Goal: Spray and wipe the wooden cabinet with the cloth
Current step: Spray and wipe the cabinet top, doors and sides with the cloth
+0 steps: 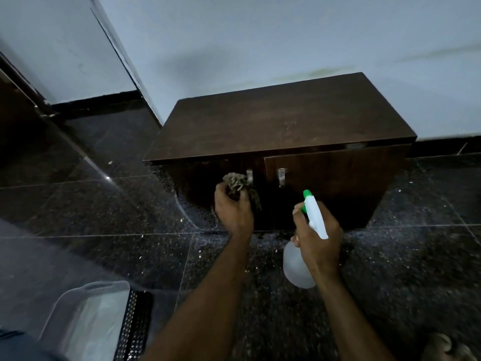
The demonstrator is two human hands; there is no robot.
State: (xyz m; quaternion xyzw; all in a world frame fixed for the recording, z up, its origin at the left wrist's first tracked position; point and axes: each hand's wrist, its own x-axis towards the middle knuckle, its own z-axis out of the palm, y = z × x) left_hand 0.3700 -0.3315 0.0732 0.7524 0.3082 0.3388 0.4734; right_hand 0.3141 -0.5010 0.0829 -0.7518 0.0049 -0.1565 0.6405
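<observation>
A low dark wooden cabinet stands against the pale wall, with two doors and two metal handles on its front. My left hand grips a crumpled grey-brown cloth and presses it on the left door, just beside the left handle. My right hand holds a translucent spray bottle with a white head and green nozzle. The nozzle points at the cabinet front below the right handle.
The floor is dark speckled tile. A clear plastic container and a black perforated item lie at the lower left. A dark door frame is at the left. A foot shows at the bottom right.
</observation>
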